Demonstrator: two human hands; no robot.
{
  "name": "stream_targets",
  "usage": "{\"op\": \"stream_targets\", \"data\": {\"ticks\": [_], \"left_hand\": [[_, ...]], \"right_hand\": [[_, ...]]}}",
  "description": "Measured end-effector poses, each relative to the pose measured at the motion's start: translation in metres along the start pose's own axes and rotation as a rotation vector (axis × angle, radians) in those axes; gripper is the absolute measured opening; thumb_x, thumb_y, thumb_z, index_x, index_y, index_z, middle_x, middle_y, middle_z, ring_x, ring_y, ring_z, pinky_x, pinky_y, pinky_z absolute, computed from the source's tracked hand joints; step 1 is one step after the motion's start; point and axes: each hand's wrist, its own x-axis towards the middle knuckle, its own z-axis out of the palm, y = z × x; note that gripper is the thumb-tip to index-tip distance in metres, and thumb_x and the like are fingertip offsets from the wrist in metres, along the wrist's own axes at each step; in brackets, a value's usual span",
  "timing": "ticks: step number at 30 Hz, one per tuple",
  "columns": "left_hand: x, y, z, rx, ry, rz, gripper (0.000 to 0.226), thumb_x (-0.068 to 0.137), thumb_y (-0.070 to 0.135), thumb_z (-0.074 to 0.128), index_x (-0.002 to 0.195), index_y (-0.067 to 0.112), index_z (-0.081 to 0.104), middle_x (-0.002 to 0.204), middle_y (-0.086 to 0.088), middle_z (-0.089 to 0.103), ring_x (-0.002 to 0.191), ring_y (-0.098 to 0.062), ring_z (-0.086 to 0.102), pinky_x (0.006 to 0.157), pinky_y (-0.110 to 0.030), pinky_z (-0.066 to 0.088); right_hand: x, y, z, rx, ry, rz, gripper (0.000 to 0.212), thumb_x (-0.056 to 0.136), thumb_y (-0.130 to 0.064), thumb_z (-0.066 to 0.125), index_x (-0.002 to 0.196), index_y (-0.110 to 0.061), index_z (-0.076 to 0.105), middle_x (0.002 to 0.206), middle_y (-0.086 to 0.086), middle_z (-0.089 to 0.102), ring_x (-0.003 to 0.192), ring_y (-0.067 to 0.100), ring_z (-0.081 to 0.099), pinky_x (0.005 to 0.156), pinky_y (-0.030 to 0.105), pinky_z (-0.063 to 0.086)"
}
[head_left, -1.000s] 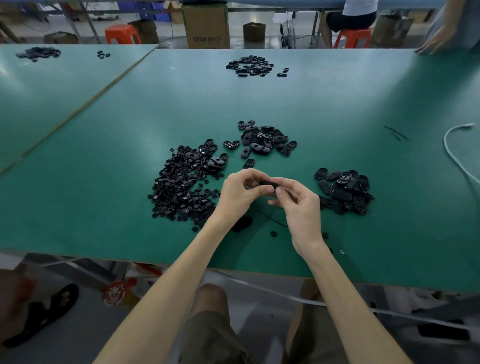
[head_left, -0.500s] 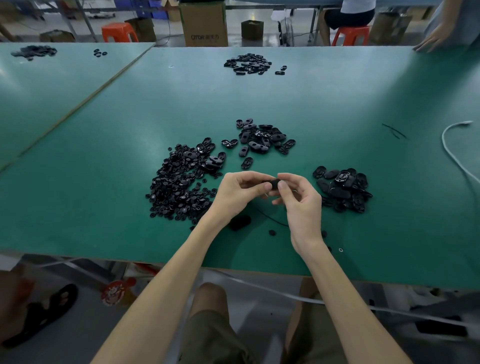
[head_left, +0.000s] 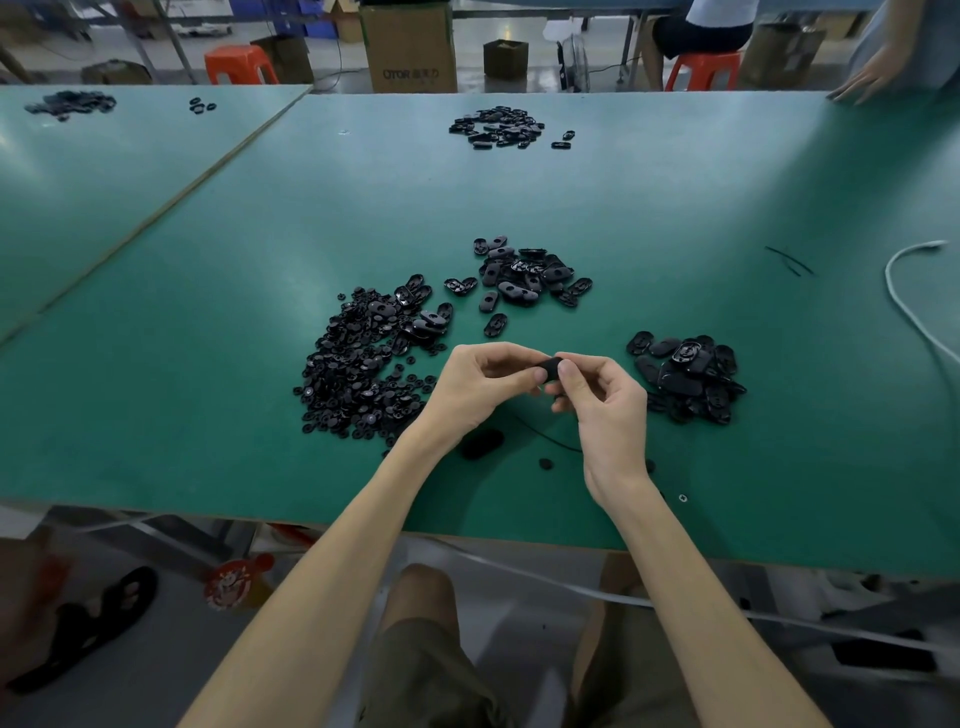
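Observation:
A small black plastic piece (head_left: 549, 368) is pinched between my left hand (head_left: 480, 387) and my right hand (head_left: 605, 402), held just above the green table (head_left: 208, 426). Fingers hide most of the piece. Left of my hands lies a big heap of small black round parts (head_left: 358, 364). A pile of black oval shells (head_left: 524, 273) sits beyond my hands. Another pile of black oval pieces (head_left: 685, 376) lies to the right. One black oval piece (head_left: 483, 444) rests on the table under my left wrist.
A far pile of black parts (head_left: 498, 127) lies near the table's back edge. A white cable (head_left: 904, 296) curves at the right. Another person's hand (head_left: 862, 85) rests at the far right corner. A second green table (head_left: 104, 171) adjoins at left. Cardboard boxes and orange stools stand behind.
My hands have closed together a little on the black piece and shifted slightly. The piles on the table have not moved.

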Motion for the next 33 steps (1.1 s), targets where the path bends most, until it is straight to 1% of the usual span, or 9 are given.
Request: {"op": "stream_targets", "data": {"ticks": [7, 12, 15, 19, 23, 26, 28, 30, 33], "left_hand": [[0.0006, -0.0008, -0.0003, 0.027, -0.006, -0.004, 0.013, 0.089, 0.009, 0.079, 0.102, 0.011, 0.079, 0.091, -0.006, 0.079, 0.081, -0.015, 0.073, 0.081, -0.023, 0.057], [0.0009, 0.0, 0.0, 0.049, -0.003, -0.008, 0.012, 0.091, 0.007, 0.077, 0.101, 0.013, 0.079, 0.095, -0.005, 0.079, 0.089, -0.016, 0.074, 0.088, -0.027, 0.058], [-0.0001, 0.0009, 0.0004, 0.063, 0.013, -0.002, 0.016, 0.091, 0.003, 0.075, 0.098, 0.018, 0.079, 0.094, -0.001, 0.079, 0.088, -0.012, 0.074, 0.085, -0.023, 0.057], [-0.0013, 0.0005, 0.0022, 0.096, 0.046, 0.002, 0.016, 0.09, -0.002, 0.072, 0.096, 0.012, 0.077, 0.089, 0.002, 0.078, 0.083, -0.01, 0.072, 0.082, -0.022, 0.056], [-0.0014, 0.0016, 0.0038, 0.14, 0.066, 0.002, 0.014, 0.089, -0.003, 0.072, 0.095, 0.009, 0.077, 0.084, 0.003, 0.077, 0.079, -0.009, 0.07, 0.078, -0.022, 0.055], [-0.0006, 0.0022, 0.004, 0.142, 0.076, 0.007, 0.011, 0.09, -0.002, 0.072, 0.098, 0.005, 0.076, 0.09, -0.006, 0.078, 0.082, -0.013, 0.072, 0.082, -0.027, 0.058], [-0.0007, 0.0025, 0.0048, 0.144, 0.081, 0.019, 0.014, 0.091, -0.002, 0.07, 0.102, 0.004, 0.076, 0.094, -0.008, 0.078, 0.085, -0.014, 0.072, 0.084, -0.027, 0.058], [-0.0011, 0.0029, 0.0054, 0.153, 0.084, 0.026, 0.016, 0.091, -0.002, 0.069, 0.103, 0.006, 0.077, 0.096, -0.006, 0.079, 0.087, -0.013, 0.072, 0.084, -0.024, 0.057], [-0.0015, 0.003, 0.005, 0.159, 0.087, 0.026, 0.019, 0.09, -0.003, 0.068, 0.101, 0.01, 0.078, 0.094, -0.001, 0.079, 0.087, -0.012, 0.072, 0.081, -0.021, 0.055]], "right_hand": [[0.0, -0.0016, 0.0004, -0.002, -0.003, 0.01, 0.009, 0.102, -0.009, 0.066, 0.1, -0.014, 0.073, 0.077, 0.001, 0.076, 0.072, 0.013, 0.068, 0.069, 0.023, 0.055], [-0.0016, -0.0032, 0.0012, -0.023, -0.012, 0.007, 0.01, 0.101, -0.008, 0.067, 0.098, -0.014, 0.073, 0.076, -0.001, 0.075, 0.072, 0.012, 0.068, 0.068, 0.022, 0.054], [-0.0027, -0.0046, 0.0019, -0.037, -0.024, -0.003, 0.011, 0.1, -0.006, 0.067, 0.097, -0.015, 0.073, 0.078, -0.003, 0.075, 0.075, 0.012, 0.069, 0.068, 0.022, 0.054], [-0.0037, -0.0052, 0.0029, -0.075, -0.048, -0.003, 0.014, 0.1, -0.004, 0.066, 0.096, -0.016, 0.071, 0.08, -0.007, 0.075, 0.077, 0.013, 0.069, 0.068, 0.024, 0.055], [-0.0036, -0.0047, 0.0027, -0.084, -0.053, -0.001, 0.011, 0.1, -0.004, 0.066, 0.098, -0.014, 0.071, 0.086, -0.003, 0.077, 0.083, 0.014, 0.074, 0.069, 0.023, 0.056], [-0.0042, -0.0042, 0.0032, -0.084, -0.049, -0.005, 0.013, 0.1, -0.004, 0.066, 0.099, -0.016, 0.072, 0.09, -0.004, 0.078, 0.088, 0.016, 0.075, 0.072, 0.025, 0.058], [-0.0044, -0.004, 0.0033, -0.088, -0.049, -0.007, 0.015, 0.1, -0.005, 0.066, 0.099, -0.018, 0.072, 0.094, -0.003, 0.078, 0.091, 0.018, 0.075, 0.074, 0.027, 0.058], [-0.0044, -0.0042, 0.0031, -0.095, -0.041, -0.009, 0.015, 0.1, -0.004, 0.067, 0.099, -0.018, 0.072, 0.095, -0.002, 0.078, 0.091, 0.019, 0.075, 0.073, 0.029, 0.058], [-0.0045, -0.0053, 0.0023, -0.085, -0.039, -0.01, 0.015, 0.098, -0.003, 0.067, 0.099, -0.016, 0.073, 0.092, -0.003, 0.077, 0.084, 0.015, 0.074, 0.069, 0.024, 0.056]]}}
